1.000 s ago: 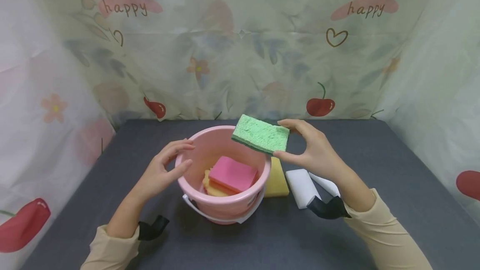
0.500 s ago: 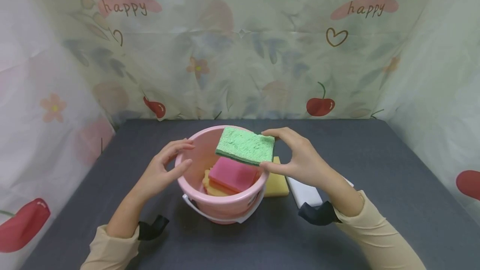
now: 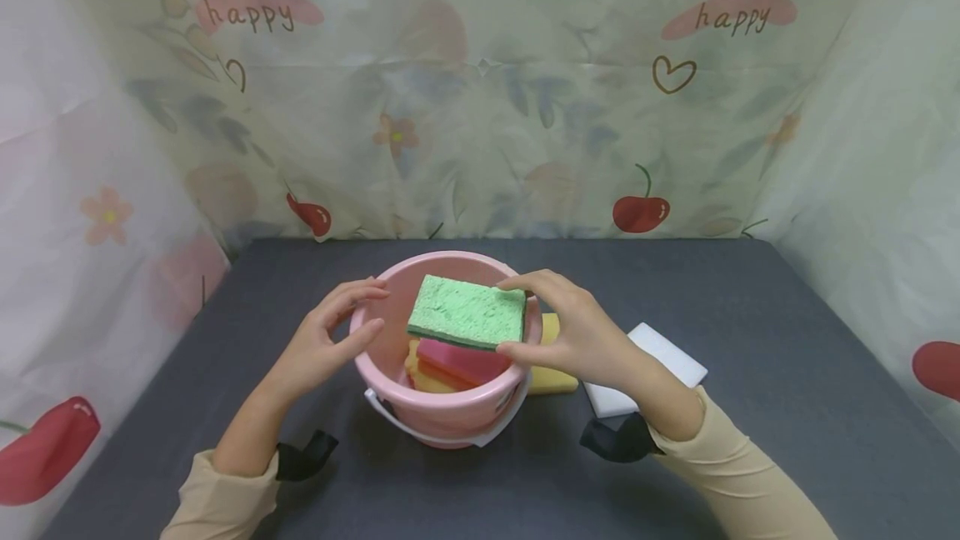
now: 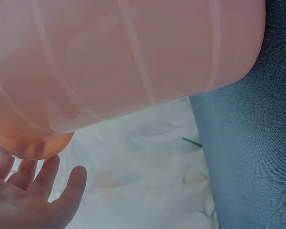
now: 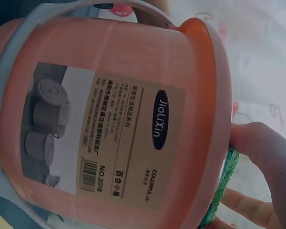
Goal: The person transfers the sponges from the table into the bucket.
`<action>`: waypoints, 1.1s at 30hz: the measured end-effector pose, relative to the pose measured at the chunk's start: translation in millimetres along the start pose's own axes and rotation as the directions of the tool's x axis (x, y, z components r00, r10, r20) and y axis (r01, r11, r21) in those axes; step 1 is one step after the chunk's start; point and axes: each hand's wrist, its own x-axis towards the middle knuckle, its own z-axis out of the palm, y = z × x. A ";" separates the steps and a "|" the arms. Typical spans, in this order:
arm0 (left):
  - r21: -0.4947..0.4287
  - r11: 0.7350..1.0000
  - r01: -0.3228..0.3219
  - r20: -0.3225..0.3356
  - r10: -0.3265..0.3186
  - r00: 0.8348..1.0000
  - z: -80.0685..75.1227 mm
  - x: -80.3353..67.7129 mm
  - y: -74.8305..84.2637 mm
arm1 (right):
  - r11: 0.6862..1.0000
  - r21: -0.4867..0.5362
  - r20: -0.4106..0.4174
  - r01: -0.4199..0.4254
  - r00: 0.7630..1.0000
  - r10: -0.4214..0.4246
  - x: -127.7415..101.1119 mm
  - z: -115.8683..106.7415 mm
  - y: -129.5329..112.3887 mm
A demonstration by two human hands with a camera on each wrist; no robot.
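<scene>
In the head view my right hand pinches one end of a light green sponge with a dark green underside, between thumb and fingers. The sponge is tilted over the mouth of a pink bucket. Its edge shows beyond the bucket rim in the right wrist view. Inside the bucket, a pink sponge lies on a yellow one, both partly hidden. My left hand is at the rim's left side, fingers loosely bent and apart; in the left wrist view its fingertips are right at the rim.
Right of the bucket, a yellow sponge stands partly behind it. White sponge blocks lie farther right, partly covered by my right forearm. The bucket's white handle hangs down in front. A patterned curtain encloses the dark table.
My right hand has moved left and down with the green sponge, from the bucket's right rim to above its middle. The left hand and the bucket have stayed put.
</scene>
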 end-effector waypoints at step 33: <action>0.001 1.000 -0.009 0.005 0.009 1.000 0.0 -0.4 -0.3 | 0.997 0.001 0.046 0.081 0.996 -0.081 11.5 22.0 -10.2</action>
